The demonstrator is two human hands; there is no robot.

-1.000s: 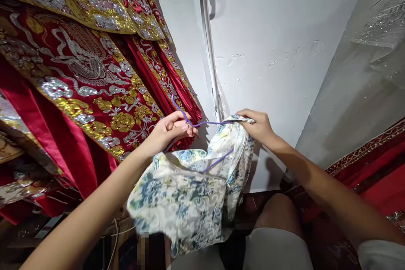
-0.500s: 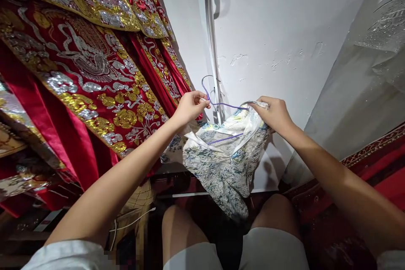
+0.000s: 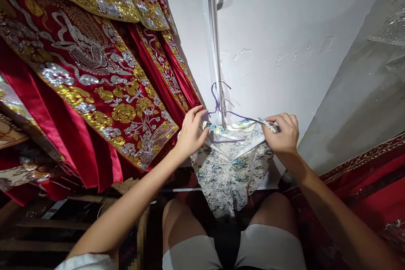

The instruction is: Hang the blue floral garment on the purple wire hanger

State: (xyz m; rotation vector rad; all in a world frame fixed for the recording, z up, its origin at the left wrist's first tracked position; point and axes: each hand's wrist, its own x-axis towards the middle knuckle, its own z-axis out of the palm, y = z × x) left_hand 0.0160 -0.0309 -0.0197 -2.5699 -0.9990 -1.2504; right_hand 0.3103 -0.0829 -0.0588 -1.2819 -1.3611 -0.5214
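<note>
A white floral blouse (image 3: pixel 221 173) with blue and yellow print hangs in front of my knees, its V-neck facing me. The purple wire hanger (image 3: pixel 236 113) runs through its shoulders, and the hook stands up above the collar. My left hand (image 3: pixel 190 133) grips the left shoulder by the hanger's arm, fingers over the top and thumb in front. At the other end, my right hand (image 3: pixel 284 133) pinches the right shoulder cloth between thumb and fingers. The hanger's right tip is covered by the cloth.
Red garments (image 3: pixel 95 71) with gold and silver embroidery hang on the left. A white wall (image 3: pixel 272 21) with a vertical metal strip (image 3: pixel 214 29) rises ahead. Sheer, beaded pale fabric (image 3: pixel 373 63) is at the right, with red cloth (image 3: pixel 379 194) below.
My left hand has moved from the hanger's neck down to the left shoulder. The blouse's left side now sits up on the hanger, and the hanger hangs more level and lower in view.
</note>
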